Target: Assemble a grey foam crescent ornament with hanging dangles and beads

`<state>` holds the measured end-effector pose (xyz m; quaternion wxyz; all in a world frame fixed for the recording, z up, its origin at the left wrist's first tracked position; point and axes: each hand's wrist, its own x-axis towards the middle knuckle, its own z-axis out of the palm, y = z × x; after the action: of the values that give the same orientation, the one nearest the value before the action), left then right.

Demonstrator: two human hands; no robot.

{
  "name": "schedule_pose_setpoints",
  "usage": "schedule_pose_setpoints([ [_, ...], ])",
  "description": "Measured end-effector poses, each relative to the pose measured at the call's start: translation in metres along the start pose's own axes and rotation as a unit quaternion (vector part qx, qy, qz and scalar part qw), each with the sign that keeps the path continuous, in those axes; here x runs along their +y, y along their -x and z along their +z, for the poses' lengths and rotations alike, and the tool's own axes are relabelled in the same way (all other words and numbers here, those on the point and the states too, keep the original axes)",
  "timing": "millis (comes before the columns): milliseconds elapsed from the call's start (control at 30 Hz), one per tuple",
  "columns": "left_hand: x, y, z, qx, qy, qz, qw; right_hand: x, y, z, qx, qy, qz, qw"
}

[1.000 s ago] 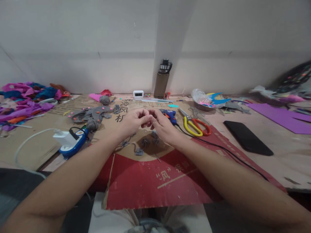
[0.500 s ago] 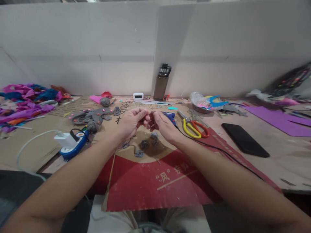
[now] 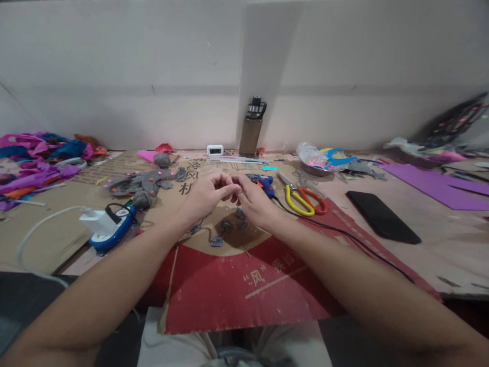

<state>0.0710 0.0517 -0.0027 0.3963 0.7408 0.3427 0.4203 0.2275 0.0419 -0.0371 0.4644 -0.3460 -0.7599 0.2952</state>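
The left hand (image 3: 208, 196) and right hand (image 3: 254, 201) meet with fingers curled nearly closed, anything pinched impossible to make out, above at least four grey yarn scraps (image 3: 226, 226), some partly hidden, on one cardboard sheet (image 3: 229, 295), with one partly covered glue gun (image 3: 266, 182) and one pair of scissors (image 3: 298, 198) rightward.

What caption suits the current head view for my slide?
Left hand and right hand meet above small gray pieces on cardboard, scissors lying nearby.
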Motion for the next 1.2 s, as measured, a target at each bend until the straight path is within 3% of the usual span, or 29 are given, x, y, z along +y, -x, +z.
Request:
schedule_pose_setpoints([
  [100, -0.001, -0.001, -0.003, -0.054, 0.029, -0.007, 0.998, -0.006, 0.0, -0.002, -0.018, -0.012, -0.01, 1.0],
  [233, 0.001, -0.001, -0.004, -0.119, 0.225, -0.005, 0.967, -0.013, -0.002, -0.006, -0.051, -0.157, 0.03, 0.986],
  [400, 0.004, -0.002, -0.007, -0.061, 0.321, -0.018, 0.945, -0.011, -0.004, -0.009, -0.015, -0.225, 0.069, 0.972],
  [567, -0.005, -0.006, -0.004, -0.012, 0.282, -0.032, 0.959, -0.005, -0.005, -0.007, -0.011, -0.191, 0.084, 0.978],
  [833, -0.01, -0.005, 0.0, 0.005, 0.169, -0.014, 0.986, -0.004, -0.003, -0.003, -0.009, -0.1, 0.048, 0.994],
  [1067, 0.005, 0.003, 0.0, 0.038, -0.008, 0.014, 0.999, -0.003, 0.0, -0.002, -0.003, -0.016, 0.026, 1.0],
  [1200, 0.01, 0.004, 0.001, 0.036, -0.041, 0.02, 0.998, -0.006, 0.002, -0.003, 0.032, 0.048, -0.002, 0.998],
])
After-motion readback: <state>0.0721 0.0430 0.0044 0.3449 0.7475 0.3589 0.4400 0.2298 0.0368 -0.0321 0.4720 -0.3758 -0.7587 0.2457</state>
